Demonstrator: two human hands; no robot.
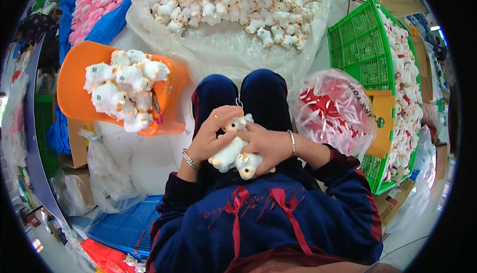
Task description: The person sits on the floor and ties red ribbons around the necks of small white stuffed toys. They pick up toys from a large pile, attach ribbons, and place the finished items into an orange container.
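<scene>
Your left hand (210, 134) and right hand (271, 146) curl fingers around white plush toys (226, 154), apparently steadying them over your lap (268, 94).

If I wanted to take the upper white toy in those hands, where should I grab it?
Probably pinch the upper toy around its plump, rounded body, coming from the near left. What looks like its body bulges out uncovered there, below the thumb of the left hand. The right hand and the lower toy crowd its other side.
</scene>
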